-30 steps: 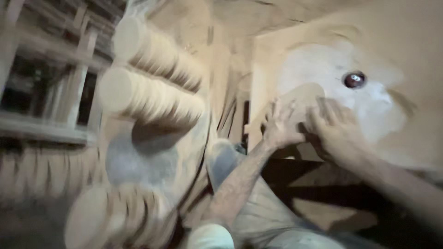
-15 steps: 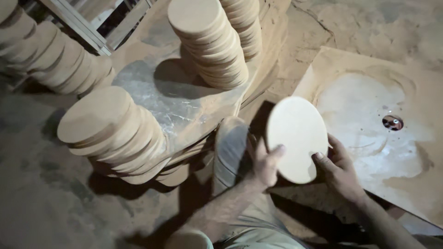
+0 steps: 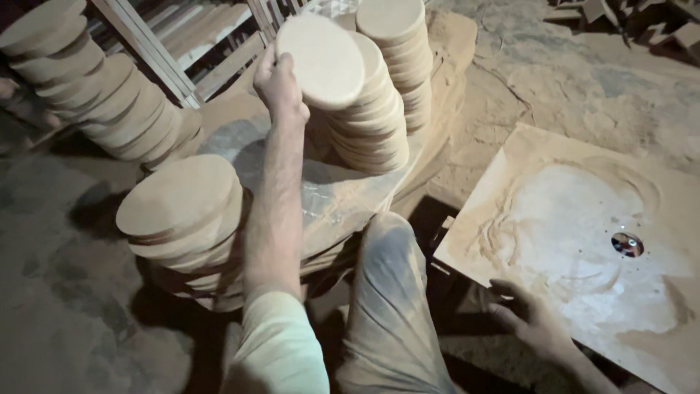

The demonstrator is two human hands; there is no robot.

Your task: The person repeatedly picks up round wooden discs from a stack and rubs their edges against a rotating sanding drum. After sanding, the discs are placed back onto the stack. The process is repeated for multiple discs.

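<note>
disc stacks [image 3: 379,117] crowd twelve o'clock, another stack [image 3: 182,211] blocks nine; open dusty board [image 3: 583,241] at three lies free

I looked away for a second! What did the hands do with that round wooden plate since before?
The left hand alone now holds the round wooden disc, raised onto the top of a tall stack. The right hand let go and dropped to the edge of the dusty work board. The other stacks stayed where they were.
</note>
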